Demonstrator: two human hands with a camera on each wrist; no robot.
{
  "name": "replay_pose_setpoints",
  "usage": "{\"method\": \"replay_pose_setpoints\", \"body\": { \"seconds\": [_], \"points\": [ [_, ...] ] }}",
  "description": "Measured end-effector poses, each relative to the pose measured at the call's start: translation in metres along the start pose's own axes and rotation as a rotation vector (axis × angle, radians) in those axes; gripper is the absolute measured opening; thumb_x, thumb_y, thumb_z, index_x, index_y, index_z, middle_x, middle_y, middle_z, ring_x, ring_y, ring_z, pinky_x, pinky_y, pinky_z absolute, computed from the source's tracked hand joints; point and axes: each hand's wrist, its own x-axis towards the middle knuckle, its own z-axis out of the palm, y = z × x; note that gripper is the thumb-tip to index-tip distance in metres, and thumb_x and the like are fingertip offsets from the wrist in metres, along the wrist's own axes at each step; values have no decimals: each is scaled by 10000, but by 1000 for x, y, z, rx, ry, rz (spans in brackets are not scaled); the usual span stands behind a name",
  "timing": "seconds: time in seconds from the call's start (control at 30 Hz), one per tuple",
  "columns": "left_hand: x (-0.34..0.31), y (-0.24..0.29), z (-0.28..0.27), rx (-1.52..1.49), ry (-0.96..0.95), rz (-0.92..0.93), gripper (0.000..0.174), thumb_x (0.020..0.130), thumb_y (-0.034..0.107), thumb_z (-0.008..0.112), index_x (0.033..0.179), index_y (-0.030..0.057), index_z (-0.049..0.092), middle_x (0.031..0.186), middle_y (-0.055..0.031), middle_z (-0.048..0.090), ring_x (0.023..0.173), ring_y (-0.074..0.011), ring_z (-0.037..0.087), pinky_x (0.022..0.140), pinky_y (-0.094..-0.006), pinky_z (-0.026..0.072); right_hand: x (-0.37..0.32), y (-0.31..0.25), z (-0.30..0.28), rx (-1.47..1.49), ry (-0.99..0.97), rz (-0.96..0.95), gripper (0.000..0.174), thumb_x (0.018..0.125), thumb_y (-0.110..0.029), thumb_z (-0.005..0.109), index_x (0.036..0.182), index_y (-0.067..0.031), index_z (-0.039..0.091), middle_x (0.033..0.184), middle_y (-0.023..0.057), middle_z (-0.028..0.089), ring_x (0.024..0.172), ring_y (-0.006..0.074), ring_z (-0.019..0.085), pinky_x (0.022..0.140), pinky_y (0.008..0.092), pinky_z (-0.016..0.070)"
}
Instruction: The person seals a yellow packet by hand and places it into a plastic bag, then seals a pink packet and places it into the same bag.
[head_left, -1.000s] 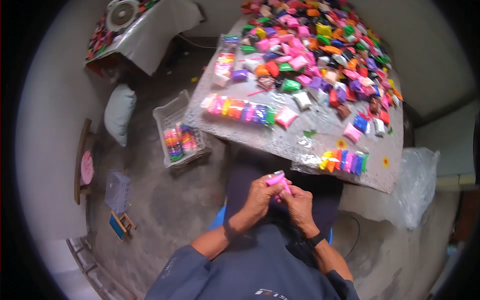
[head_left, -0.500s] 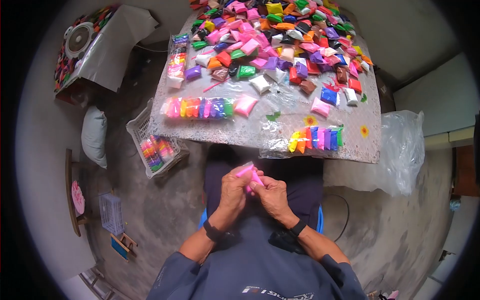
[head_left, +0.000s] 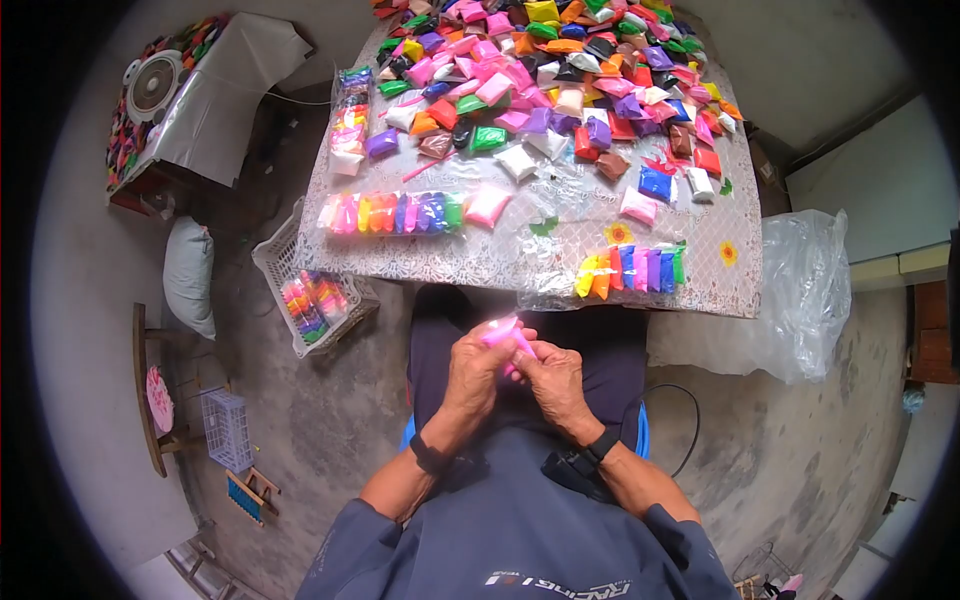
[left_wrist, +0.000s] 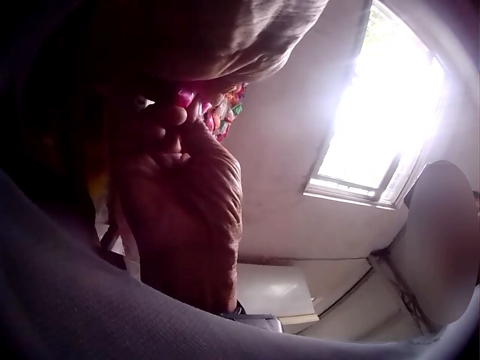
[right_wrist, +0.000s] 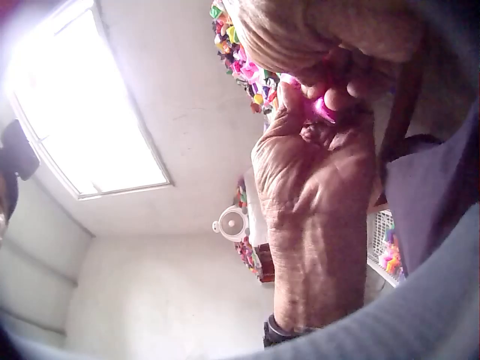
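Over the lap, just off the table's front edge, both hands hold one small pink packet [head_left: 506, 333]. My left hand [head_left: 470, 378] grips its left side, with the thumb lying across it. From the other side my right hand [head_left: 553, 382] pinches its lower right end between thumb and fingers. Much of the packet is covered by the fingers. In the right wrist view only a bright pink bit [right_wrist: 322, 111] shows between the two hands. The left wrist view is dark, with a little pink wrapper [left_wrist: 184, 97] at the fingertips.
On the table [head_left: 400, 258] lies a heap of colourful packets [head_left: 560, 75]. Clear bags of packets in rows lie nearer the front, one at left [head_left: 395, 213] and one at right [head_left: 630, 272]. A white crate [head_left: 275, 262] with filled bags stands on the floor at left; plastic sheeting [head_left: 805, 300] hangs at right.
The head view has swung, so table and hands sit further left in it. Both hands keep hold of the pink packet, their fingers shifting slightly on it.
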Motion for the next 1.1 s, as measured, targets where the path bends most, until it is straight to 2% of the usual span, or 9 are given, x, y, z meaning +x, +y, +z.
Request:
{"method": "replay_pose_setpoints", "body": {
  "seconds": [0.43,0.53,0.6,0.7,0.73,0.77,0.9,1.03,1.1],
  "points": [
    [3,-3,-2,20,48,21,233,959,97,650,1152,-33,633,1025,-161,718,749,-146,671,559,-242,522,-1,0,5,-30,16,23,125,953,-76,666,944,32,728,795,14,681,684,72,600,632,214,482],
    [1,-3,-6,-2,43,33,241,951,117,677,1139,-29,643,1026,-152,726,784,-144,681,609,-241,540,-1,0,2,-95,-15,54,123,947,-88,667,941,23,721,820,16,683,726,71,600,672,223,484],
    [-2,1,-6,-12,48,-5,243,931,125,708,1120,-18,656,1023,-140,733,819,-147,690,673,-247,557,0,-2,0,-109,-65,58,127,940,-97,675,938,22,720,820,15,683,723,73,599,671,224,477],
    [-3,0,-10,-23,-3,51,263,922,159,725,1113,-9,659,1014,-125,733,833,-151,689,708,-256,560,0,-6,0,-94,-119,67,141,911,-124,708,923,16,718,816,18,683,721,80,596,667,226,461],
    [-4,1,-11,-23,6,59,263,922,159,725,1113,-9,659,1014,-125,733,833,-151,689,708,-256,560,-1,-6,0,-95,-138,62,137,906,-119,710,916,17,720,802,2,672,708,58,574,650,216,448],
    [-4,0,-12,-21,-7,51,265,925,165,721,1116,-8,657,1010,-123,733,823,-149,688,685,-256,557,-1,-6,0,-98,-155,57,132,901,-115,713,909,17,722,789,-14,661,695,36,552,633,206,435],
    [-4,-1,-16,-61,-8,-20,270,936,162,700,1139,-6,643,989,-124,733,759,-137,678,587,-258,539,-2,-9,6,-148,-144,73,112,886,-93,707,870,17,714,753,5,661,665,57,568,629,220,451],
    [-5,1,-22,-32,-33,-85,274,961,130,656,1193,-11,622,1051,-164,714,846,-171,691,667,-276,562,-4,-3,11,-125,-112,62,99,886,-69,689,845,20,709,730,17,661,646,73,585,619,226,461],
    [-3,-2,-22,-14,-36,-109,283,970,129,643,1215,-7,608,1048,-165,714,783,-153,680,569,-251,532,-3,2,10,-131,-68,72,87,881,-35,681,841,34,715,755,42,683,634,102,608,610,232,482]
  ]
}}
